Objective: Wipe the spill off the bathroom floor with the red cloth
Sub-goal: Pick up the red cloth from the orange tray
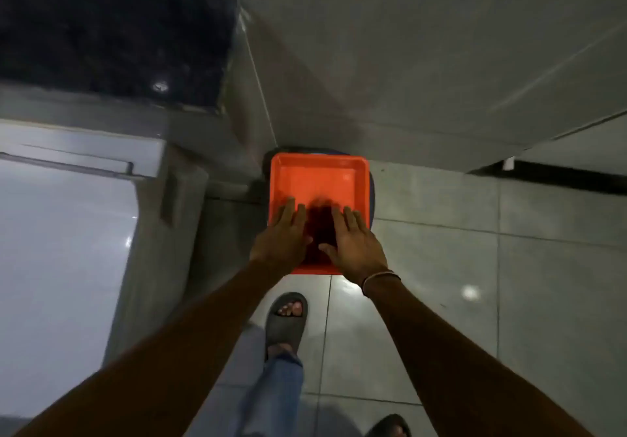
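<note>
Head view is showing, nearest, a blue trouser leg (276, 392) and a grey sandal (286, 318) standing on the pale tiled floor (441, 267), just short of an orange tray (319, 179). Both bare forearms are reaching forward to that tray. The left hand (283, 236) and the right hand (353, 246) are lying flat over the tray's near half, fingers spread and unclenched, gripping nothing. Between them, inside the tray, a dark red blurred mass is lying, apparently the red cloth (320, 229); its shape is too smeared to tell. The right wrist is wearing a thin band (378, 279). The tray is resting on a dark round object (372, 192), beyond which a grey wall (407, 63) is rising.
</note>
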